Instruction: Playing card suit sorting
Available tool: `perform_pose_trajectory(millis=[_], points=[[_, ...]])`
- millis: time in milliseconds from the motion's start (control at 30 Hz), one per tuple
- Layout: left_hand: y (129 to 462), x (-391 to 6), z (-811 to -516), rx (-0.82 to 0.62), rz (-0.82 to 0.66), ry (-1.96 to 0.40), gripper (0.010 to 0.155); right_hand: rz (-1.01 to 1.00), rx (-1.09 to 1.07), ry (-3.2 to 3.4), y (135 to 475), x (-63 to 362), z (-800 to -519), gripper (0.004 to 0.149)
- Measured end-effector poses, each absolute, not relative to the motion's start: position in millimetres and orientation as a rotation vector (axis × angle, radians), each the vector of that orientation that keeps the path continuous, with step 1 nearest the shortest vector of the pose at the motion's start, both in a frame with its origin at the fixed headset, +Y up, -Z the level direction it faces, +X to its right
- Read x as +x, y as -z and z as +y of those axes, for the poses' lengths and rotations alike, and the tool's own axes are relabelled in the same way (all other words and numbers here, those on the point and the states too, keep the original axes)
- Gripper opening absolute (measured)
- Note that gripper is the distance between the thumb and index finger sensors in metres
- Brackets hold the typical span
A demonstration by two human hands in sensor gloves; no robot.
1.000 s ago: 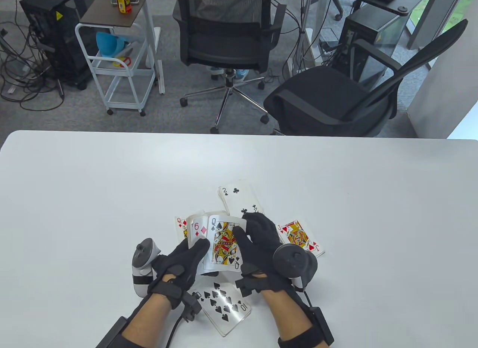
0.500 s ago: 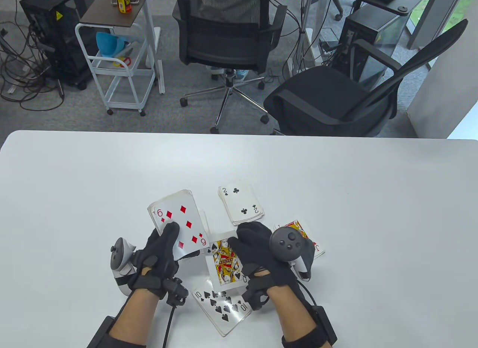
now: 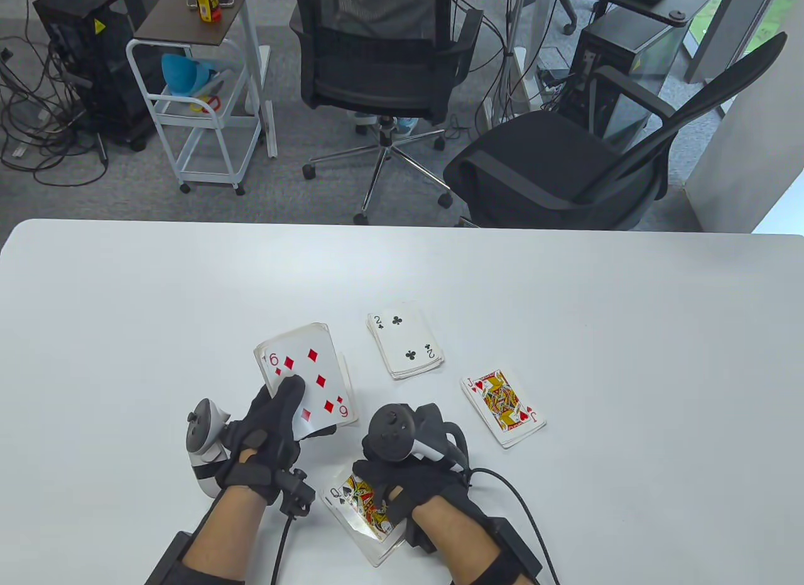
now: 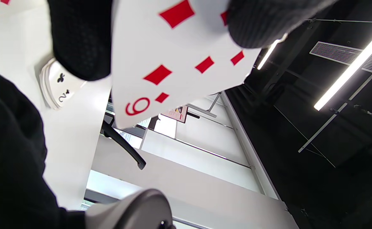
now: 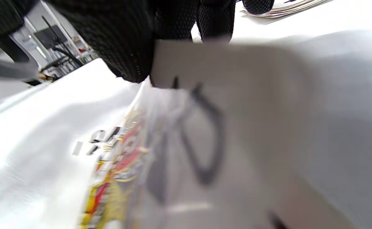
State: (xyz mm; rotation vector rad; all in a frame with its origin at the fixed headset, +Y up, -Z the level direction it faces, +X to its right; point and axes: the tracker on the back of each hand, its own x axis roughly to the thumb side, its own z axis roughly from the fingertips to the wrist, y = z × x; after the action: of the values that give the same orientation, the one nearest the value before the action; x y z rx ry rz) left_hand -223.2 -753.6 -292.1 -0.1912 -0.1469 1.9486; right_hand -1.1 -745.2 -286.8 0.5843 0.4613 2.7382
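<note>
a second ago the queen of spades sat fanned beside the six of diamonds in the held deck, both hands on it. now the right hand has drawn back toward the table's near edge and presses the queen onto the spade pile there, covering the ten that showed before. the left hand has shifted left with the deck, the six now its full face. the jack of hearts pile, earlier partly hidden by the right hand, lies uncovered.

Bright, even light; right wrist view badly blurred.
</note>
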Motion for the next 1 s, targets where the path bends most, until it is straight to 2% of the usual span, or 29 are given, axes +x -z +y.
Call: perform_pose_trajectory(millis=[233, 400, 533, 700, 800, 1000], points=[[291.8, -217.9, -756.2, -0.211, -0.153, -1.913, 0.058, 0.375, 0.535, -2.812, 287.2, 3.8, -741.2, 0.045], [291.6, -215.4, -756.8, -0.218, -0.158, -1.897, 0.058, 0.140, 0.431, -2.702, 290.5, 21.2, -730.5, 0.044], [291.7, -212.0, -757.6, -0.262, -0.178, -1.859, 0.058, -0.198, 0.249, -2.412, 290.7, 47.5, -718.8, 0.047], [290.9, -201.3, -762.0, -0.326, -0.194, -1.833, 0.057, -0.344, 0.223, -2.205, 289.1, 63.7, -709.8, 0.051], [290.2, -195.5, -761.9, -0.362, -0.227, -1.797, 0.057, -0.372, 0.234, -2.157, 287.2, 63.4, -709.2, 0.054], [288.0, -189.0, -761.1, -0.384, -0.255, -1.741, 0.057, -0.286, 0.308, -2.215, 284.2, 49.2, -712.1, 0.061]])
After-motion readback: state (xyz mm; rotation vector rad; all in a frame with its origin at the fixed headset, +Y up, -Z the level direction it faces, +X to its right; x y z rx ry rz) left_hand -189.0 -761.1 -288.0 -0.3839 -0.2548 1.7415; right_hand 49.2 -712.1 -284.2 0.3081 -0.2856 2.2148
